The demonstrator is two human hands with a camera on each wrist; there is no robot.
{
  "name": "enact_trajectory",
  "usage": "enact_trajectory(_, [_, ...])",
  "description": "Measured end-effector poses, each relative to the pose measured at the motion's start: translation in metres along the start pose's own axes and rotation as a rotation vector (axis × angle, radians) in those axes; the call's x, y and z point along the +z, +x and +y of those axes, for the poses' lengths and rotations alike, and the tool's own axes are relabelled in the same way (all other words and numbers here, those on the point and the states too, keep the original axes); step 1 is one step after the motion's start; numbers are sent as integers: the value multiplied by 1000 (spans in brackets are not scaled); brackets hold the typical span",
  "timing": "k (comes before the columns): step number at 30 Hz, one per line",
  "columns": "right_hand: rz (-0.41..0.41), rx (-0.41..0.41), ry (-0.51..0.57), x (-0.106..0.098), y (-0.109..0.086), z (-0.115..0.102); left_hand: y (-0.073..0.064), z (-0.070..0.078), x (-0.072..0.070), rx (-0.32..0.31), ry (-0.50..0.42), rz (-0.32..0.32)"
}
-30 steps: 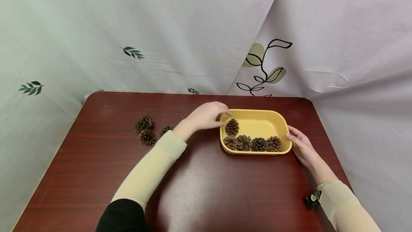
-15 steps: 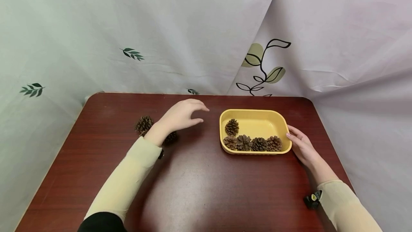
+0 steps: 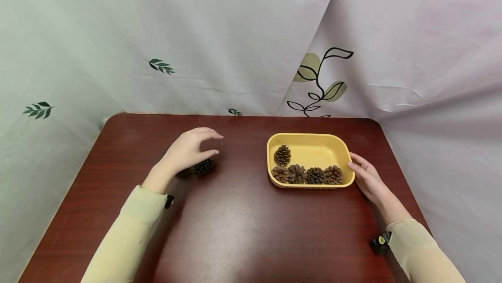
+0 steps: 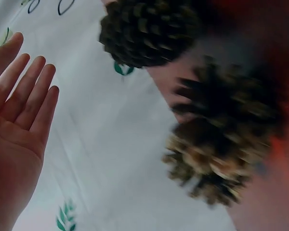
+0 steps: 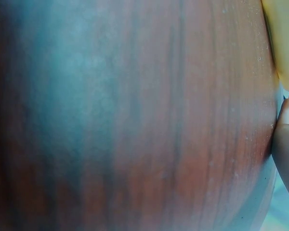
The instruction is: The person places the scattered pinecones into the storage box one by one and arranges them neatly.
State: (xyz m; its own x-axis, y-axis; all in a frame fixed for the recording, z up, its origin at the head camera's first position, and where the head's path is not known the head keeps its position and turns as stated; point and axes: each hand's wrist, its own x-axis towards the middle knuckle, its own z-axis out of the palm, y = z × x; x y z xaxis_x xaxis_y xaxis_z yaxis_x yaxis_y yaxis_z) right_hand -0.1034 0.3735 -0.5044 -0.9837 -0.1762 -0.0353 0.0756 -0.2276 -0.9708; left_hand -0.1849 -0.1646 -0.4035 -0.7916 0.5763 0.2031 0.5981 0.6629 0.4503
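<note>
Left sleeve (image 3: 121, 235), right sleeve (image 3: 425, 252): pale cream, plain. Left wrist unit (image 3: 169, 201): small, black. Right wrist unit (image 3: 378, 246): black, 1 yellow-green spot (image 3: 381, 240).

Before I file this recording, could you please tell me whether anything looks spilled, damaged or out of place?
Nothing stands out: five pinecones sit inside the yellow tray, which looks upright and intact, and others lie on the table near the left hand.
</note>
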Motion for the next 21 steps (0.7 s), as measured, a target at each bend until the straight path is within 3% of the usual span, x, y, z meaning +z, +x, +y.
enact_trajectory(9, [5, 10, -10, -1, 0, 0, -37, -20, 2, -88, -18, 54])
enact_trajectory(21, [2, 12, -3, 0, 0, 0, -64, -29, 15, -135, -5, 38])
